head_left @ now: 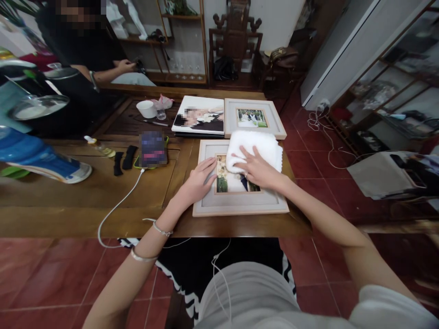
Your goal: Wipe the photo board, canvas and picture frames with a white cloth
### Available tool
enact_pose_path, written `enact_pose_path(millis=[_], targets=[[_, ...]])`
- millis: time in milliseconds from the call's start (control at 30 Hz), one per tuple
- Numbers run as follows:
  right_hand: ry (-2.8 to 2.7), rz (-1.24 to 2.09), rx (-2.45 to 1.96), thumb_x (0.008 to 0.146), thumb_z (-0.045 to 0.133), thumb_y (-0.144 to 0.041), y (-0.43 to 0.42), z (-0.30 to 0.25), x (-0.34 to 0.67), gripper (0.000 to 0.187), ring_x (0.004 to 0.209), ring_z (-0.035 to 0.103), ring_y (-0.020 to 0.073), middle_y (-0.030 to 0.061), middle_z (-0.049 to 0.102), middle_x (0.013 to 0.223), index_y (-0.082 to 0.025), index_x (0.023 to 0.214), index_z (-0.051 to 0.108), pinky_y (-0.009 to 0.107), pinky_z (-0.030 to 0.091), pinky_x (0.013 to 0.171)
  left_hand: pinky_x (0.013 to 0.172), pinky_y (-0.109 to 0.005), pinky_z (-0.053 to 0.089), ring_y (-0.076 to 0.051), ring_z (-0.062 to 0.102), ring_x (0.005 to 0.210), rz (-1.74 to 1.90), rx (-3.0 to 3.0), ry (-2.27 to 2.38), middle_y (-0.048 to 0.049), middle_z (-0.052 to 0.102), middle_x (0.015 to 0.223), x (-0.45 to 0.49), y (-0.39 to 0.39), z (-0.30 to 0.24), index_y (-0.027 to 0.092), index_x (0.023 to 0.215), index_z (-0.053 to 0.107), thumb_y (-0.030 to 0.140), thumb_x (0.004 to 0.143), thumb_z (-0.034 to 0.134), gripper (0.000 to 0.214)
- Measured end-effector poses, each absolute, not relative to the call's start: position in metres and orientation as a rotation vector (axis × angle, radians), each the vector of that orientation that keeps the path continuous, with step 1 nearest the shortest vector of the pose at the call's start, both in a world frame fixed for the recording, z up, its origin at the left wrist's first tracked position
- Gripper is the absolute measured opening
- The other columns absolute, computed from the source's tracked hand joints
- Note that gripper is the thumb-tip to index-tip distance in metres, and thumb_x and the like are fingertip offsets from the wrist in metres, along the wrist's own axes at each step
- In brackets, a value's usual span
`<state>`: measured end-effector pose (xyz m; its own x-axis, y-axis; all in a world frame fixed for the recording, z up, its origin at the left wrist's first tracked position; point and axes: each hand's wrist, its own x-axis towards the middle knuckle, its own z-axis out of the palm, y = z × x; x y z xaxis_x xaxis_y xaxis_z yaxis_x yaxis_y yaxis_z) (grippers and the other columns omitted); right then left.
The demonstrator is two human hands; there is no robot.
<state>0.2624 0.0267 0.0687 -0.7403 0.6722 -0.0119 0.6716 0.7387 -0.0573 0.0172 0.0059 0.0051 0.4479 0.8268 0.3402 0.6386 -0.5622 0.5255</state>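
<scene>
A light wooden picture frame with a pale mat and a photo in its middle lies flat on the table before me. My left hand rests on its left side, fingers stretched out over the mat toward the photo's edge. On the upper right part of this frame is a folded white cloth. My right hand presses on the cloth from above with spread fingers. Cloth and hand hide the photo's upper right part.
Behind lie a second picture frame and a white photo panel. To the left are a phone with a white cable, two black strips, a small dropper bottle, a white cup and a blue package. A person sits across the table.
</scene>
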Motion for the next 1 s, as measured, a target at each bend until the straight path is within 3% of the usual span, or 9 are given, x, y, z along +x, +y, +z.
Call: enact_pose_path(millis=[233,367,800,1000], targets=[[-3.090,0.629,-0.880,0.080,0.044,0.002,-0.065,0.111,0.273,0.051,0.148,0.019,0.0306,0.0075,0.043,0.152,-0.022,0.121,0.061,0.064,0.026,0.114,0.117,-0.048,0.033,-0.027,0.041,0.139,0.825,2.400,1.276,-0.0187,0.048,0.147,0.018,0.006,0.003,0.008,0.140,0.049,0.028,0.097,0.045,0.048],[-3.117,0.734,-0.832,0.077,0.046,0.002,-0.088,0.119,0.266,0.052,0.149,0.016,0.0293,0.0053,0.039,0.155,-0.022,0.120,0.062,0.062,0.026,0.115,0.116,-0.049,0.034,-0.027,0.040,0.140,0.819,2.392,1.273,-0.0189,0.046,0.148,0.018,0.005,0.004,0.008,0.140,0.048,0.028,0.097,0.044,0.048],[-2.748,-0.129,-1.256,0.084,0.046,-0.006,0.028,0.057,0.269,0.049,0.147,0.021,0.0362,0.0128,0.038,0.155,-0.016,0.131,0.057,0.068,0.018,0.114,0.117,-0.050,0.032,-0.027,0.040,0.140,0.801,2.381,1.243,-0.0161,0.046,0.148,0.016,0.006,0.007,0.014,0.142,0.047,0.031,0.097,0.045,0.048],[-2.815,-0.146,-1.226,0.081,0.046,-0.003,0.059,0.061,0.261,0.052,0.147,0.020,0.0395,0.0150,0.039,0.154,-0.012,0.131,0.057,0.071,0.016,0.112,0.117,-0.051,0.031,-0.028,0.040,0.140,0.784,2.365,1.254,-0.0169,0.046,0.148,0.017,0.006,0.009,0.013,0.141,0.048,0.032,0.096,0.044,0.049]])
